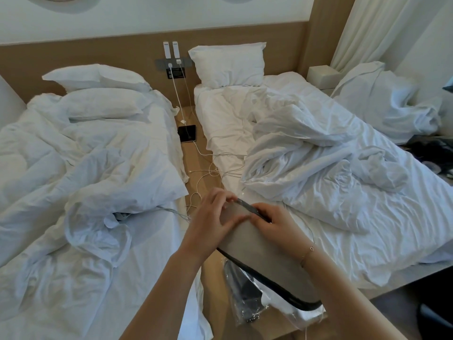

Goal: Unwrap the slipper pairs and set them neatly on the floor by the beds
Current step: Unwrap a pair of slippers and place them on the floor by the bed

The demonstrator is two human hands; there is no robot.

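1. The fingers (226,200) of the left hand (210,222) curl over the far end of a grey slipper pair (264,251) and pinch its top edge, thumb pressed on the flat grey sole side.
2. The right hand (274,222) grips the same end from the other side, its fingers curled over the dark rim and the thumb lying across the sole, tip touching the left thumb.
3. The slipper pair is held in the air over the gap between the two beds, sole side up, tilted with its near end lower; a dark band runs round its edge.
4. Clear plastic wrapping (247,305) hangs crumpled from the near, lower end of the slippers, still round that end.
5. A thin bracelet (309,251) sits on the right wrist.
6. The left bed (73,168) and right bed (343,192) carry rumpled white duvets and pillows.
7. On the wooden floor (196,163) between them lie white charging cables (208,170) and a dark tablet (187,133), with one cable running up to the wall sockets (172,63) on the headboard.
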